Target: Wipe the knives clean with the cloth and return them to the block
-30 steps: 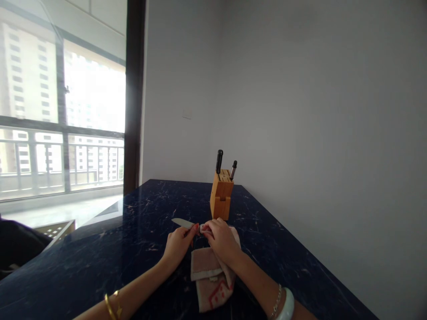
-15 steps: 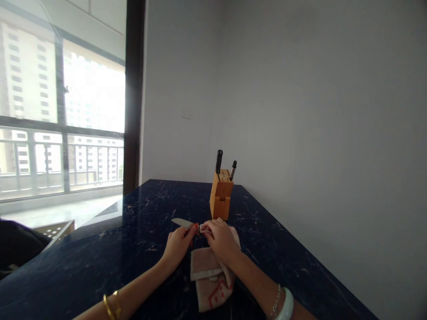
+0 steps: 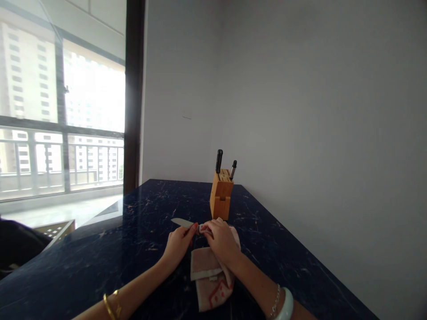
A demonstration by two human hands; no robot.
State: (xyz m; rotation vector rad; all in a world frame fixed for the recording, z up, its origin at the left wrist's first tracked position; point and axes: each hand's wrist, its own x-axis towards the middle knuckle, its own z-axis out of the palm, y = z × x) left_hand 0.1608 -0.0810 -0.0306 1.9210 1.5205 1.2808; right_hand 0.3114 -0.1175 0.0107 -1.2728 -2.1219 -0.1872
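A kitchen knife (image 3: 182,222) is held level above the dark table, its pale blade pointing left. My left hand (image 3: 180,242) pinches the blade near the handle end. My right hand (image 3: 220,235) is closed around the knife's handle through a pink and white cloth (image 3: 210,280), so most of the handle is hidden. The rest of the cloth drapes down below my right hand, showing a red pattern. Just beyond my hands stands a wooden knife block (image 3: 222,195), holding a black-handled knife (image 3: 219,161) and a tool with a black and metal handle (image 3: 233,170).
The dark blue marbled table (image 3: 160,200) runs back to a grey wall (image 3: 300,133). To the left are a large window (image 3: 63,98) with a dark frame, a black item (image 3: 20,244) and part of a chair-like frame (image 3: 62,231).
Almost nothing differs. The fingers of my right hand and the cloth have shifted very slightly at the handle; the knife stays in place.
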